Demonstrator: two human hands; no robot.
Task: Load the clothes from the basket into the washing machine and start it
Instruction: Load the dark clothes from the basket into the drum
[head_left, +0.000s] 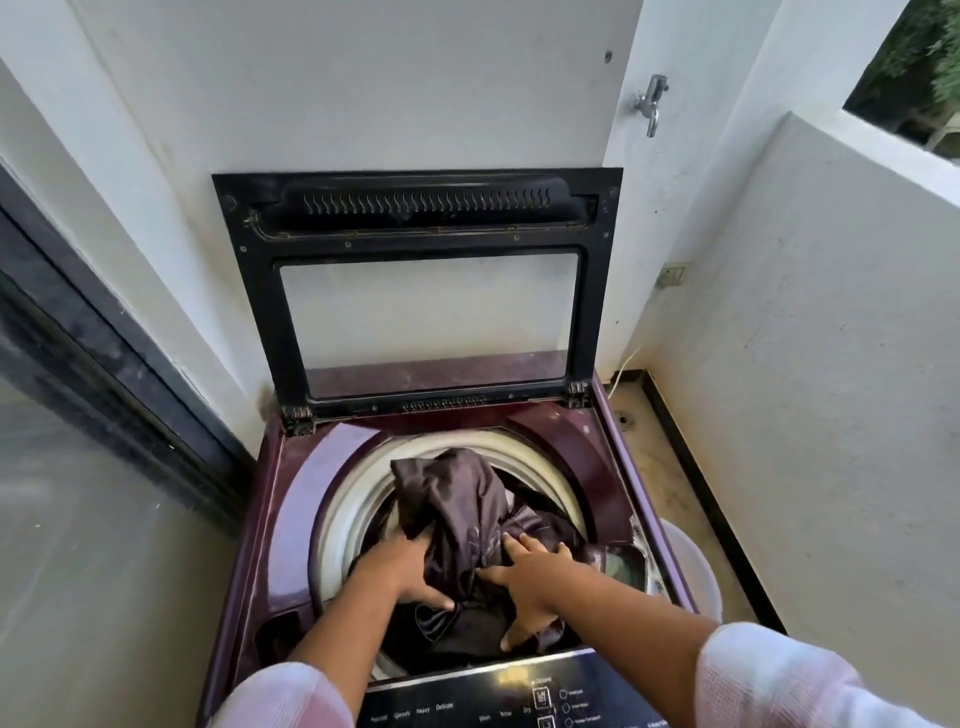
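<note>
Clothes (457, 499): Because the dark bundle humps up above the drum's rim, down is the way it needs to go, I reckon. One bundle, long axis running from the near edge to the far, peak at the far end.
Left hand (410, 566): on the bundle's left flank, fingertips sunk in a fold. Grip pinching or just pushing, I cannot tell.
Right hand (530, 587): grip released, fingers spread flat on the near right side, pressing. Both hands touch, neither nearer.
Washing machine (291, 519): one maroon top-loader, the clothes in its drum.
Lid (415, 208): one, upright against the wall.
Control panel (467, 701): one, at the near edge below the wrists, untouched.
Basket (696, 571): one pale tub just beside the machine's right, likely it. Contents hidden.
</note>
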